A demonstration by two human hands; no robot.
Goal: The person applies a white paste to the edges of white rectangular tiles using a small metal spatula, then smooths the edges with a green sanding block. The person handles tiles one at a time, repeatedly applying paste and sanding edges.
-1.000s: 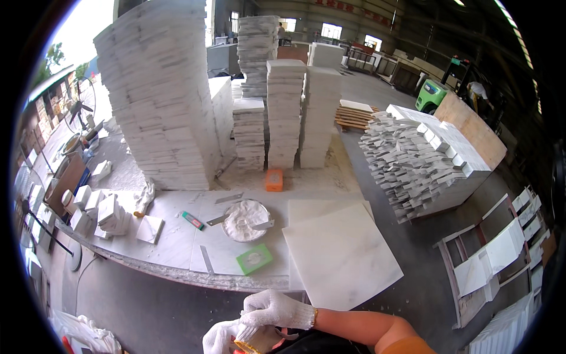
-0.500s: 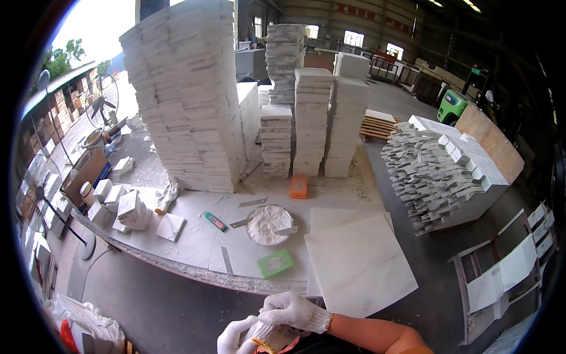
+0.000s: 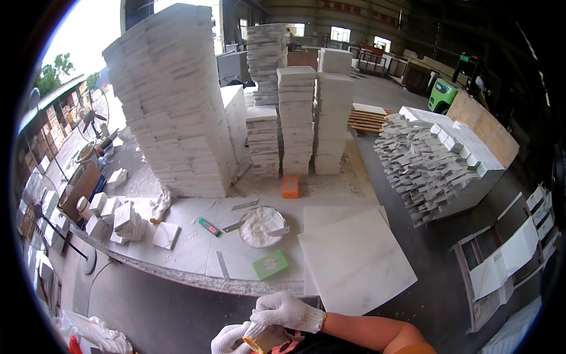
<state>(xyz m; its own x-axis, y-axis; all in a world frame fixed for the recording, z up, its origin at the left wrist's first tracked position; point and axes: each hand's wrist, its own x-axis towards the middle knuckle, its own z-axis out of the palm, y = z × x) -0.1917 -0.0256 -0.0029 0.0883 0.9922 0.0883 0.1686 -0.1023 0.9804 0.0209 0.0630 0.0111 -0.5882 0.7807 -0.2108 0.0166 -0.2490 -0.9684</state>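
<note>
Both my hands wear white knitted work gloves with yellow-edged cuffs. At the lower edge my left hand (image 3: 229,338) has its fingers curled, partly cut off by the frame. My right hand (image 3: 285,311) reaches across and grips the left glove (image 3: 265,337) near its cuff. Beyond them on the worktable is a round bowl (image 3: 257,222) of white paste or powder, with flat metal blades (image 3: 276,232) resting on its rim. A green box (image 3: 270,265) lies nearer, beside another thin metal blade (image 3: 222,265). A small green-and-red tube (image 3: 209,228) lies to the left.
Large white stone slabs (image 3: 356,259) overhang the table's front right. Tall tile stacks (image 3: 168,106) stand behind an orange box (image 3: 290,186). At left are small stone blocks (image 3: 125,218), a loose glove (image 3: 160,205) and a standing fan (image 3: 38,209). Stacked stone strips (image 3: 421,168) stand right.
My hands have shifted slightly left in view, the right still gripping the left glove. The whole scene has moved slightly left as my head turned. Objects on the table stay in place.
</note>
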